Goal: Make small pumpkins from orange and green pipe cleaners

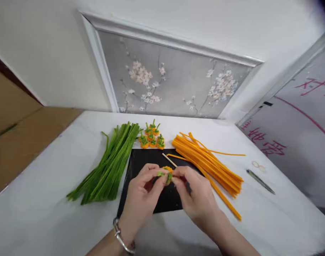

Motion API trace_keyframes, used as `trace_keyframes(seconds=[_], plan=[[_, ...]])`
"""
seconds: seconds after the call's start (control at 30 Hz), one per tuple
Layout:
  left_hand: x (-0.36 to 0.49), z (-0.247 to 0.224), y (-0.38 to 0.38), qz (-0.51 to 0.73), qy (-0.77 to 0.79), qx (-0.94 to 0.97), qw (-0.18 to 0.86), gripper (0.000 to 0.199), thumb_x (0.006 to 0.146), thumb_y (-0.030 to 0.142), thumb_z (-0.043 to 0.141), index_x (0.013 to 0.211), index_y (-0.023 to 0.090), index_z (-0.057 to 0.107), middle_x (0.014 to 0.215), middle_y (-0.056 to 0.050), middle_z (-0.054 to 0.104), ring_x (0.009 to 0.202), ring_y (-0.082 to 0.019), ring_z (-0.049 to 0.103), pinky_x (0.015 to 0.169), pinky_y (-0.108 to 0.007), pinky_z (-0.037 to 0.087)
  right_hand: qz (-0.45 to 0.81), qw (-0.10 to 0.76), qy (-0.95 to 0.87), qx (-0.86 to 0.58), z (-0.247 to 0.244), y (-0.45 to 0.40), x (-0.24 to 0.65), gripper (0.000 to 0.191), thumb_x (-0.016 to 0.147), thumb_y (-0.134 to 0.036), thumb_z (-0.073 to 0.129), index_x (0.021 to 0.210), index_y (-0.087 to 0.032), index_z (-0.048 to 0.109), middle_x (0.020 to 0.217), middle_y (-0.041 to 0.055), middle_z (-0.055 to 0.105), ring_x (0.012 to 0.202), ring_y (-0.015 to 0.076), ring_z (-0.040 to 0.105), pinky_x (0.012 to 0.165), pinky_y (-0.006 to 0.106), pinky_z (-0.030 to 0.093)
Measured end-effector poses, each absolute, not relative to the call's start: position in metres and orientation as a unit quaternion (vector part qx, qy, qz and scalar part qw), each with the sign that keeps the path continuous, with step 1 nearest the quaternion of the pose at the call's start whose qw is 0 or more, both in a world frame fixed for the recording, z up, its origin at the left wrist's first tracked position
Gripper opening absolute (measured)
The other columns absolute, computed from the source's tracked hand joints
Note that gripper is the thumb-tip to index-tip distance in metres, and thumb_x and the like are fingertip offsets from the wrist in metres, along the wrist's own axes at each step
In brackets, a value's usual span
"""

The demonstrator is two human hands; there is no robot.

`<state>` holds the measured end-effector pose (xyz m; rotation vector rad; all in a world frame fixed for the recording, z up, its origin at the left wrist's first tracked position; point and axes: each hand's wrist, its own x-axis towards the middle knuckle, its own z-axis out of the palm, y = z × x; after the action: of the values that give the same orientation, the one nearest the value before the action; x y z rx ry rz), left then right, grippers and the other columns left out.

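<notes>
Above a black mat [162, 202], a small orange and green piece [168, 170] is held between both hands. My left hand [145, 193] pinches its green part from the left, with a bracelet on that wrist. From the right, the thumb and forefinger of my right hand [197, 197] close on the same piece. A thin pale stick [169, 160] lies on the mat just beyond the fingers. Several finished orange pieces with green tops [152, 142] stand behind the mat.
Green fuzzy stems [111, 167] lie in a bundle at the left, orange stems [210, 163] at the right. Farther right are tweezers [260, 181] and thin loops [258, 166]. A wall with a framed floral panel [178, 78] borders the white table [58, 177]; a written-on board stands right.
</notes>
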<state>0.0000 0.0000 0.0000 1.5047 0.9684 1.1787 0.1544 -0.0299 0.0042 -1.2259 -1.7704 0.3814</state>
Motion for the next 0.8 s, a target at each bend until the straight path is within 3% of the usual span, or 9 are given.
trace_keyframes(seconds=[0.4, 0.8], plan=[[0.0009, 0.0013, -0.0018, 0.485, 0.389, 0.628, 0.468, 0.016, 0.086, 0.020, 0.060, 0.089, 0.022, 0.076, 0.087, -0.002, 0.056, 0.080, -0.014, 0.057, 0.067, -0.022, 0.051, 0.046, 0.459, -0.762, -0.455, 0.0039, -0.0274, 0.1549, 0.016, 0.092, -0.005, 0.050, 0.098, -0.017, 0.060, 0.089, 0.0078, 0.066, 0.081, 0.0163, 0.063, 0.073, 0.027, 0.054], [-0.0012, 0.0079, -0.0017, 0.461, 0.382, 0.659, 0.456, 0.020, 0.089, 0.020, 0.057, 0.077, 0.017, 0.073, 0.079, -0.001, 0.056, 0.071, -0.011, 0.055, 0.062, -0.020, 0.046, 0.008, 0.419, -0.791, -0.445, 0.0050, -0.0289, 0.1582, 0.022, 0.094, -0.004, 0.044, 0.097, -0.016, 0.061, 0.090, 0.0088, 0.066, 0.077, 0.0154, 0.063, 0.068, 0.025, 0.054]])
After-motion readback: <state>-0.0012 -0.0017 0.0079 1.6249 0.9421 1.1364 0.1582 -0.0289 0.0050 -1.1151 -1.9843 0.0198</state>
